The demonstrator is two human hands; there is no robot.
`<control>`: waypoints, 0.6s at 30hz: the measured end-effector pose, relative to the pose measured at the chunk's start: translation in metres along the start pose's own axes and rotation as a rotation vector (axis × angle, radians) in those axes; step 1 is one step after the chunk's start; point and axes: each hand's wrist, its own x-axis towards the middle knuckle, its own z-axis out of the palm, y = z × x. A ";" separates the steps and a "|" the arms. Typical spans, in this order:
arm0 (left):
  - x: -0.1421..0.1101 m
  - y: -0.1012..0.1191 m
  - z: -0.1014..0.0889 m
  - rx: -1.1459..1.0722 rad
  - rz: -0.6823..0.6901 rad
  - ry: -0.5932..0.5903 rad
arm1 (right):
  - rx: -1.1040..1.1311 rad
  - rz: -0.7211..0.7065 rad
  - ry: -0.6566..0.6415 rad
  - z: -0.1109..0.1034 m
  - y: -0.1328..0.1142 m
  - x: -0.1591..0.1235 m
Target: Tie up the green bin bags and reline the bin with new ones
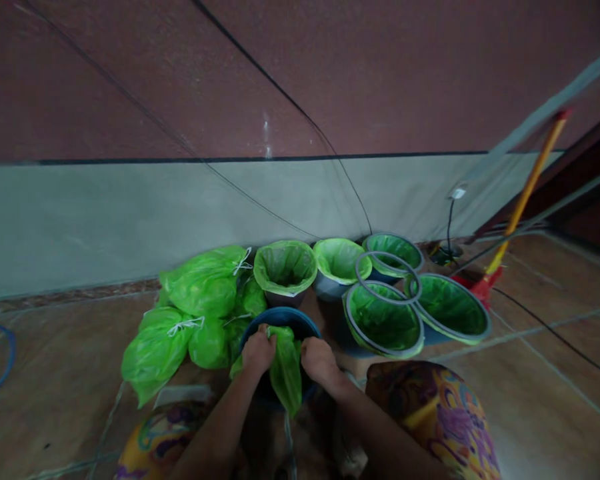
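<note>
A dark blue bin (282, 318) stands on the floor right in front of me. A green plastic bag (285, 367) hangs across its near rim and down its front. My left hand (259, 351) is closed on the bag's left edge at the rim. My right hand (319, 360) grips the bag's right edge, fingers curled over the rim. Both forearms reach in from the bottom of the view, between my knees in patterned cloth.
Several tied green bags (195, 303) lie in a heap to the left. Behind and right stand several bins lined with green bags (285, 268), one with a loose grey ring (387, 277) on top. A broom (515, 213) leans at the right; cables run along the wall.
</note>
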 end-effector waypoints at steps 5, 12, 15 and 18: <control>0.001 0.004 0.007 -0.051 0.098 -0.072 | 0.095 -0.055 0.011 0.012 -0.009 -0.020; -0.035 0.008 -0.008 0.117 0.095 0.207 | 0.196 0.098 -0.012 0.038 -0.004 -0.005; -0.050 0.012 -0.008 0.131 0.006 0.142 | 0.232 0.069 0.031 0.034 0.005 -0.005; -0.048 0.011 0.006 0.061 -0.039 -0.067 | 0.243 0.053 0.027 0.033 0.008 -0.011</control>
